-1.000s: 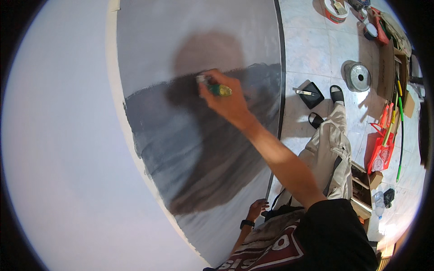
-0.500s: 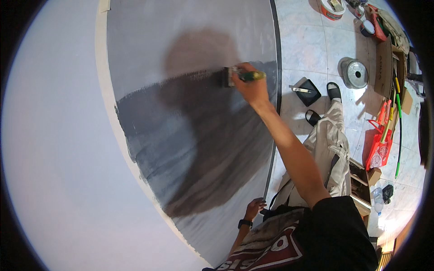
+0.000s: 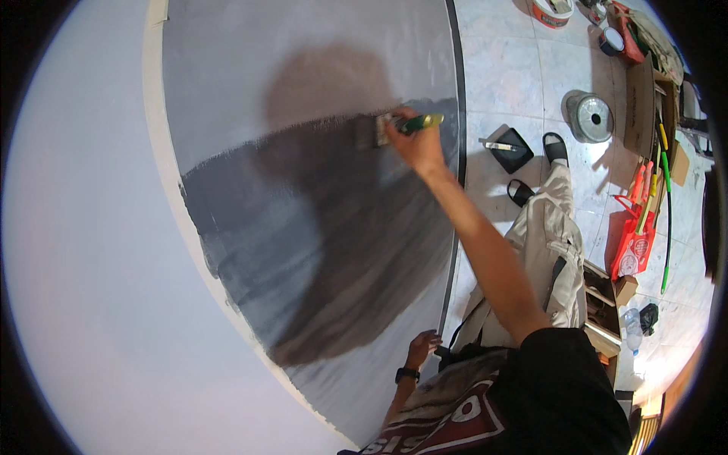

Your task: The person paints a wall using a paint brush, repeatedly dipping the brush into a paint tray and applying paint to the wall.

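My right hand is closed around a wide paintbrush with a green and yellow handle. Its bristles press on the painted wall, just below the ragged border between the dark grey paint and the lighter grey. Lower in the view, my left hand, below which a dark watch is worn, hangs beside the wall with its fingers loosely apart and nothing visible in them. Cream masking tape follows the left border of the grey area. My shadow falls across the paint.
On the tiled floor, a black paint tray with a brush across it lies near my sandalled feet. A round metal container, a white and red bucket, cardboard boxes, a red bag and a green pole are farther right.
The brush and my right hand have shifted slightly across the dark paint, the bristles staying on the wall. The whole view has moved a little; my left hand keeps about the same place.
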Demonstrator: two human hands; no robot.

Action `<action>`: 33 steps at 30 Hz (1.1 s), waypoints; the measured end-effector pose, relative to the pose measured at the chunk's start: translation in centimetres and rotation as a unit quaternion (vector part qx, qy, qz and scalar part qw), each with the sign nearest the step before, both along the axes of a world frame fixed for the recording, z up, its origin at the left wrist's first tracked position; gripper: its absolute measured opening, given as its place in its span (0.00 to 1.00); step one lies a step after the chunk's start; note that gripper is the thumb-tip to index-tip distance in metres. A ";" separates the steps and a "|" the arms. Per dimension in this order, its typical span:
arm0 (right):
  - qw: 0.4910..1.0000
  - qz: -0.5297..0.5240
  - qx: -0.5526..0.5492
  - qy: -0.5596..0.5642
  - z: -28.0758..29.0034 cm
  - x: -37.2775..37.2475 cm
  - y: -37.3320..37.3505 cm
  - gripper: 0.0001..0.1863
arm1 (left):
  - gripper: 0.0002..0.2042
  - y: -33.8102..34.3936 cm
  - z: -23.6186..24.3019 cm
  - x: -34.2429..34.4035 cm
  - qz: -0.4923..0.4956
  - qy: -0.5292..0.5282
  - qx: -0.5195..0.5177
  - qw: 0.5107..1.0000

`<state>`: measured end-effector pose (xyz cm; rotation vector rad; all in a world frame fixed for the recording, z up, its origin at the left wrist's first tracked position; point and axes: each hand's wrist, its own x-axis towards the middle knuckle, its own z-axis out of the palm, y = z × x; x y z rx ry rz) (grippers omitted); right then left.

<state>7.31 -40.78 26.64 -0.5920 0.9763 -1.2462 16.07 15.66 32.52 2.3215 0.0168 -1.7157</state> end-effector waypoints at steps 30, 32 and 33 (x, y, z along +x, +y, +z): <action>0.797 0.010 -0.581 0.164 6.5 -2.7 -3.2 0.34 | 0.22 0.6 -2.0 -4.2 0.000 0.016 0.045 0.999; 0.762 0.023 -0.616 0.199 4.0 -1.7 -5.0 0.30 | 0.21 0.2 -2.2 -5.4 0.022 0.013 0.037 0.999; 0.760 0.032 -0.618 0.197 2.4 -1.8 -5.8 0.30 | 0.21 -0.2 -2.5 -6.2 0.035 0.010 0.029 0.999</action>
